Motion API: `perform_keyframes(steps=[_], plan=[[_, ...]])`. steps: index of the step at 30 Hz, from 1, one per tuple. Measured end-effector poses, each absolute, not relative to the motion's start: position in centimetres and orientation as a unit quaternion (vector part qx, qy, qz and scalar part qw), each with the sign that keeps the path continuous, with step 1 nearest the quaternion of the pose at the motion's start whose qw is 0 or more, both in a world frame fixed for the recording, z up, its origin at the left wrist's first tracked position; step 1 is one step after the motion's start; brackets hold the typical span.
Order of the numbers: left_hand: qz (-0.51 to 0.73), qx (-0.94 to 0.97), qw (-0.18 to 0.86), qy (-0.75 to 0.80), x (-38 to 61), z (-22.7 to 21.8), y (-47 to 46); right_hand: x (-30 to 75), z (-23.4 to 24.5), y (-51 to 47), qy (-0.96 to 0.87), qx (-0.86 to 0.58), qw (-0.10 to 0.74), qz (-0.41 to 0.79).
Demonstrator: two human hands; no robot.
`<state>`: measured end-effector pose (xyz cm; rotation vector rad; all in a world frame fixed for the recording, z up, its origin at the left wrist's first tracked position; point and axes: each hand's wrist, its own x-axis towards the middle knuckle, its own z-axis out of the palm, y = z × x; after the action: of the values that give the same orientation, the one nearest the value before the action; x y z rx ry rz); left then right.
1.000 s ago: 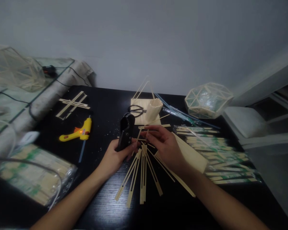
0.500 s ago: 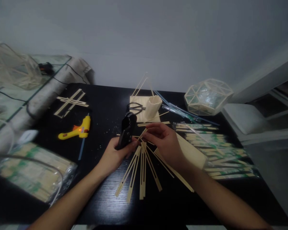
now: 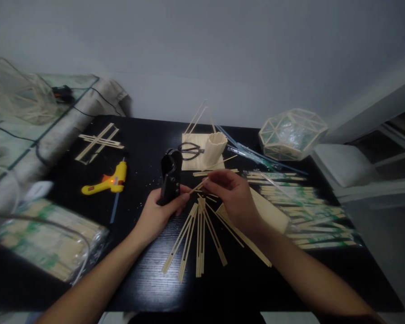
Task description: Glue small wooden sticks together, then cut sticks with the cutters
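Observation:
My left hand [image 3: 157, 212] is wrapped round a black cutter tool [image 3: 169, 177], which stands nearly upright above the black table [image 3: 145, 148]. My right hand [image 3: 231, 198] pinches a short thin bamboo stick [image 3: 197, 186] just right of the cutter. Below both hands several long split bamboo sticks [image 3: 199, 236] fan out on the table.
A yellow glue gun [image 3: 104, 184] lies at the left, a crossed stick frame [image 3: 99, 142] behind it. Scissors [image 3: 189, 150] and a small stick-built cup [image 3: 214, 150] sit on a wooden board. A polyhedron frame [image 3: 292, 133] stands far right, wrapped chopsticks [image 3: 300, 211] beside it, a chopstick pack [image 3: 43, 240] near left.
My left hand has swung the cutter upright and a little to the left. My right hand has shifted slightly up with the short stick.

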<state>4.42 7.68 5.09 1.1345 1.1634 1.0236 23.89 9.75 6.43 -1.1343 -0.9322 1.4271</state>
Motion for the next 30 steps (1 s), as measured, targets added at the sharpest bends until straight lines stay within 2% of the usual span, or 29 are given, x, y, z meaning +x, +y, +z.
perform_keyframes(steps=[5,9,15,26,30], plan=[[0.466,0.453,0.560,0.514,4.6,4.8,7.6,23.7,6.0,10.1,-0.334,-0.454,0.559,0.608],[0.540,0.384,0.566,0.491,5.3,4.6,7.6,23.4,6.1,10.1,-0.284,-0.427,0.576,0.636],[0.599,0.345,0.545,0.475,6.1,4.6,7.3,22.5,5.5,9.2,-0.220,-0.423,0.540,0.693],[0.589,0.391,0.505,0.495,6.5,4.7,6.7,21.5,4.6,7.5,-0.238,-0.398,0.488,0.740],[0.581,0.390,0.519,0.491,6.2,5.0,7.0,21.6,4.6,7.8,-0.264,-0.414,0.463,0.738]])
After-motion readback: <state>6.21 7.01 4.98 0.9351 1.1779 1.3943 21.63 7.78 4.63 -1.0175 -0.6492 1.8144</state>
